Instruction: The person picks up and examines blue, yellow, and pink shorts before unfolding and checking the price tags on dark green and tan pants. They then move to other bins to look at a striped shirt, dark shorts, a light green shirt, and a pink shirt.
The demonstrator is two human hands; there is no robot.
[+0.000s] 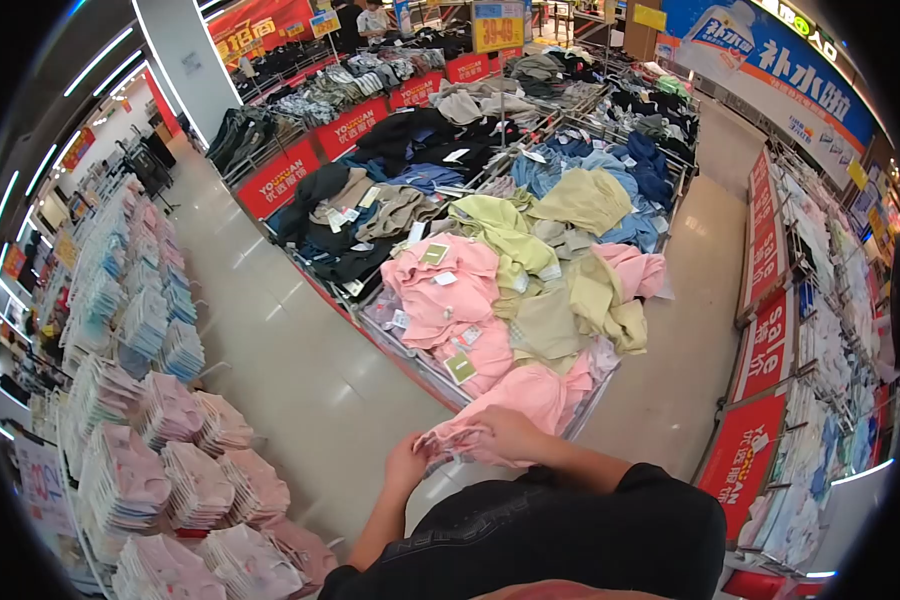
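A pink garment (530, 393) is stretched from the near corner of the display table toward my body, its gathered edge held up in front of me. My left hand (406, 462) pinches the left end of that edge. Over the fabric further right, my right hand (510, 435) grips the same garment, its fingertips partly hidden in the folds. Just beyond lies a pile of folded pink clothes (440, 280) with paper tags. Beside it, light green clothes (545, 320) lie in a loose heap.
Dark clothes (410, 140) and blue denim (610, 170) cover the table's far part. Racks of hanging packs (130, 480) line the left aisle. Red sale signs (765, 330) front a clothes bin at right. A pale pillar (185, 65) stands far left.
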